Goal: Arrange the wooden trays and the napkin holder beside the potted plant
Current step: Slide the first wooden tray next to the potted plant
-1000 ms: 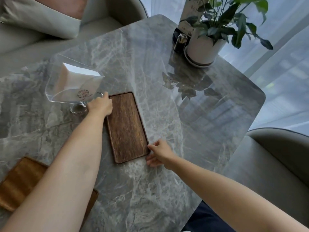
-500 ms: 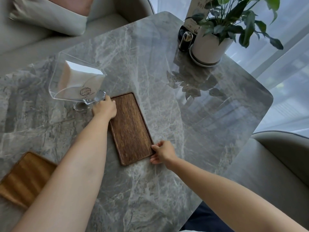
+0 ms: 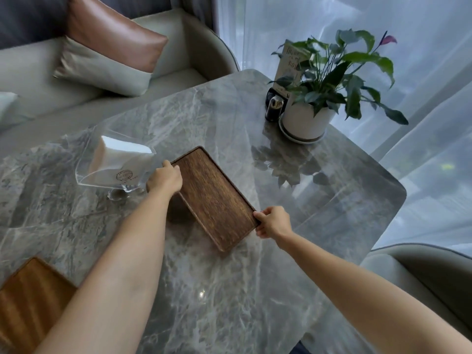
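Closest to me, at the bottom left, a lighter wooden tray (image 3: 30,300) lies flat on the grey marbled worktop (image 3: 229,290), partly hidden under my left forearm and cut off by the frame edge. Further out, both my hands are on the dark wooden tray (image 3: 214,198): the right hand (image 3: 273,222) is clamped on its near right corner with the fingers curled over the rim, and the left hand (image 3: 166,178) grips the far left edge, thumb on top. The tray looks raised and tilted off the worktop (a dark shadow sits under its left side), though I cannot tell whether any edge touches the surface. Just left of my left hand stands the clear napkin holder (image 3: 115,162), upright on its small foot, with a stack of white napkins inside; it is near the tray but apart from it. Beyond, at the far right corner of the worktop, the potted plant (image 3: 319,98) sits in a white pot on a saucer, well apart from the tray, with a small dark bottle (image 3: 274,109) and a card (image 3: 291,65) close beside it. A cushion (image 3: 109,47) rests on the sofa behind.
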A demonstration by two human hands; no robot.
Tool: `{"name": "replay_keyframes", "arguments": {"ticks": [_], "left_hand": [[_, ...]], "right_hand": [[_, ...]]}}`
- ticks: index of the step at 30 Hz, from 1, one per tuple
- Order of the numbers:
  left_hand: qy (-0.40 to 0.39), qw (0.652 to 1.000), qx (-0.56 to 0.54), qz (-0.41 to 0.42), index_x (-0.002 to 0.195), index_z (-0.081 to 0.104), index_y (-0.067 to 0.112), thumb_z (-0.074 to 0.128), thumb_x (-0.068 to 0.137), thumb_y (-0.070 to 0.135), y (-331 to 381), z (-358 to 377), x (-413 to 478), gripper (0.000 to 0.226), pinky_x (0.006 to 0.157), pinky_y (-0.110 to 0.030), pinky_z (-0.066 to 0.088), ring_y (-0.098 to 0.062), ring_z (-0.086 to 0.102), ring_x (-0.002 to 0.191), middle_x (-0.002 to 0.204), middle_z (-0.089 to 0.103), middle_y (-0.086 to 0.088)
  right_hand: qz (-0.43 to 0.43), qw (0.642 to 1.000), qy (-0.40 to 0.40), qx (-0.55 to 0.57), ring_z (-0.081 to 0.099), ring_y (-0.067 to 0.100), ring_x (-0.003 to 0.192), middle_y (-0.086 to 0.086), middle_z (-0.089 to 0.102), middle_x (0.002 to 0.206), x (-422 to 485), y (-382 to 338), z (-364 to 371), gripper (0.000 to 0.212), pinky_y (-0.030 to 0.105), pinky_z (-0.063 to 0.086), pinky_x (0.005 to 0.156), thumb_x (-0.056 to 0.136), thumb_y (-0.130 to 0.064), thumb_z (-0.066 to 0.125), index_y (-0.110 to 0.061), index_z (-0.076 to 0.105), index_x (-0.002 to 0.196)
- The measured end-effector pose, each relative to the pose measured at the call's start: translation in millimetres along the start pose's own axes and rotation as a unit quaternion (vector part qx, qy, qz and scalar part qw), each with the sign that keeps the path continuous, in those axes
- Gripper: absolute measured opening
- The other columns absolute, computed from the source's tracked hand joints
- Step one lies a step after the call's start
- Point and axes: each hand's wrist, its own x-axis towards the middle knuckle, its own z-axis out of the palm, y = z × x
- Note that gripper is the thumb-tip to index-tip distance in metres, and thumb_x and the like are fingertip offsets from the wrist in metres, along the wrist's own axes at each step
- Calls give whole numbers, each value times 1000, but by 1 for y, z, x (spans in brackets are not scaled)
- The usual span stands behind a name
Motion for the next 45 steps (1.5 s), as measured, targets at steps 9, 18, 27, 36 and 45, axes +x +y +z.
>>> {"name": "replay_keyframes", "arguments": {"ticks": [9,18,27,36,45], "left_hand": [[-14,997,-68,-21,137,33,-2,26,102,27,101,19,28,46,107,-46,34,-42,39,132,143,39,-29],[-22,997,-72,-6,138,34,-2,26,102,26,196,51,67,46,107,-45,34,-42,39,132,143,40,-29],[-20,997,-70,-15,132,39,-3,27,101,25,225,71,107,43,106,-44,36,-44,42,129,140,42,-31],[-18,998,-58,-5,132,38,-6,28,100,21,235,79,121,43,107,-43,35,-44,41,130,141,40,-34],[-27,997,-58,40,134,32,-6,31,100,18,231,84,114,41,105,-44,35,-46,40,129,140,38,-36]], "right_hand": [[-47,997,41,-48,56,20,44,10,58,50,81,-24,-101,33,40,57,64,91,-17,57,-11,53,59],[-12,998,30,-49,56,21,46,11,56,51,163,-21,-166,30,39,54,64,92,-17,55,-11,50,64],[14,999,-11,-48,55,14,37,10,57,52,204,-22,-176,26,22,52,40,94,-11,50,-10,50,68],[20,998,-30,-48,53,8,30,10,55,51,212,-22,-179,30,18,49,33,95,-8,47,-10,46,65],[6,997,-31,-74,55,19,43,11,55,53,205,-25,-178,32,23,53,39,96,-12,48,-10,45,64]]}}
